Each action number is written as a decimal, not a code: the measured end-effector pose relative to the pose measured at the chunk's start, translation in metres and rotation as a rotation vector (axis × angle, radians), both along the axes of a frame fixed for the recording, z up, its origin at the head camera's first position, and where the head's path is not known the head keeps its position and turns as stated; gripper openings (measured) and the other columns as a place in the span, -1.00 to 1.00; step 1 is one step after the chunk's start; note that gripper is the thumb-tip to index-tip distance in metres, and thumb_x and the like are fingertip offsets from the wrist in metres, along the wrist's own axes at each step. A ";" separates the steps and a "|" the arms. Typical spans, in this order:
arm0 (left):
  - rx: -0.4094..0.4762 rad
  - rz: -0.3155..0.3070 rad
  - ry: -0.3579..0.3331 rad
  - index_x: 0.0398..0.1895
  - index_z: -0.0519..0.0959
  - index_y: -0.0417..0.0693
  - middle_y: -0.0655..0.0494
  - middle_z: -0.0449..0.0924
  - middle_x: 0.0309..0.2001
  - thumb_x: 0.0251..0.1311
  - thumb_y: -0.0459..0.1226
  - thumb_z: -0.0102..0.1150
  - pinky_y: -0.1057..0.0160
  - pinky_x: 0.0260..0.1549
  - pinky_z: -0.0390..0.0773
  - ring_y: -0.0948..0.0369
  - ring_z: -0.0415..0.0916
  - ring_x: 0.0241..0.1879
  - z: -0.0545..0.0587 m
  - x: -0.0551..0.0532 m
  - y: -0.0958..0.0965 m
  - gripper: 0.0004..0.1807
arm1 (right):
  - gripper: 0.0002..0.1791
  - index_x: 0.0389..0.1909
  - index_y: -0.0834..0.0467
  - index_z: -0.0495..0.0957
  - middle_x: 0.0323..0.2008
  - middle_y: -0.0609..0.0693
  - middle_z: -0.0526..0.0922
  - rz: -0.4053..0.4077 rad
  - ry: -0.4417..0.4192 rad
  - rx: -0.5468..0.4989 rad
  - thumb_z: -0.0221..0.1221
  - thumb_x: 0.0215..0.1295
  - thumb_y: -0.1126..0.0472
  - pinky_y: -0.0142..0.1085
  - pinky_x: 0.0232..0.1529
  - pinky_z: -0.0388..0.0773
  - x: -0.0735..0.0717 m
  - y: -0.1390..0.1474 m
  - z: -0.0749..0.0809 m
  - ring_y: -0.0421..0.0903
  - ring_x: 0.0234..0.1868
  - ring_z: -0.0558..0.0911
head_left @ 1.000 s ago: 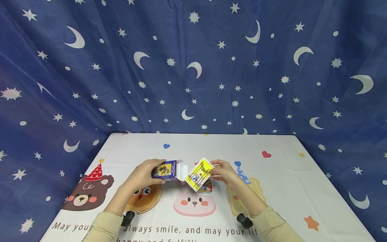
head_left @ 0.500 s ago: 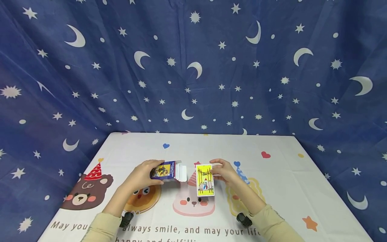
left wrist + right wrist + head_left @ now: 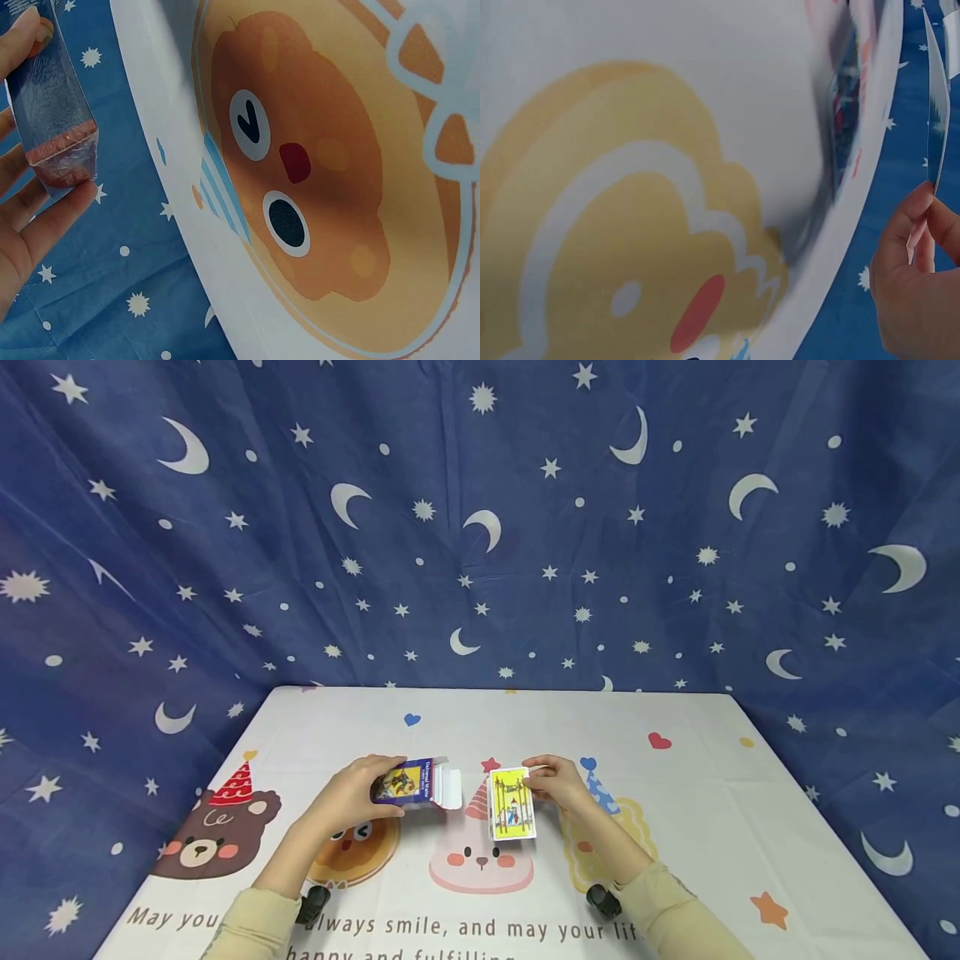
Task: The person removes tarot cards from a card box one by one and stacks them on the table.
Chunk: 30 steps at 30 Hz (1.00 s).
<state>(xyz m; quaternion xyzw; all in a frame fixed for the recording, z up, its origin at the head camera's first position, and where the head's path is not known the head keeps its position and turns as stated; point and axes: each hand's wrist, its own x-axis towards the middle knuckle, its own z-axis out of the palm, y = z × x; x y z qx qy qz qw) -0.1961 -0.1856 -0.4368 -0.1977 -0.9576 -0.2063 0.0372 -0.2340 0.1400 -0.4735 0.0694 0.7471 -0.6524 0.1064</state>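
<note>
My left hand (image 3: pixel 358 793) grips a blue card box (image 3: pixel 405 782) by its sides, with fingers and thumb wrapped round it. The box's white end flap (image 3: pixel 450 788) stands open toward the right; in the left wrist view, clear wrap shows on the box (image 3: pixel 56 112). My right hand (image 3: pixel 558 783) pinches a yellow tarot card (image 3: pixel 512 804) by its right edge. In the right wrist view this thin card (image 3: pixel 937 112) is held up off the table, pinched between thumb and fingers. Below it another card (image 3: pixel 846 112) lies on the cloth, mostly hidden in the head view.
A white tablecloth (image 3: pixel 360 718) with printed cartoon animals and lettering covers the table. Behind the table's far edge hangs a blue curtain (image 3: pixel 517 635) with moons and stars. Black wrist cameras sit near the left sleeve (image 3: pixel 258 922) and right sleeve (image 3: pixel 675 910).
The yellow card has turned from slanted to nearly straight and moved right, away from the box flap, over the card on the table. The left hand and box have barely moved.
</note>
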 end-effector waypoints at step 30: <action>0.000 0.021 -0.014 0.24 0.43 -0.01 -0.06 0.51 0.14 -0.20 -0.05 0.50 -0.14 0.09 0.47 -0.03 0.46 0.10 -0.002 -0.001 0.001 -0.17 | -0.75 -0.23 0.37 0.54 -0.58 0.08 0.59 -0.051 0.022 0.249 0.19 0.00 0.50 -0.46 -0.68 0.49 -0.015 -0.012 -0.020 -0.22 -0.69 0.47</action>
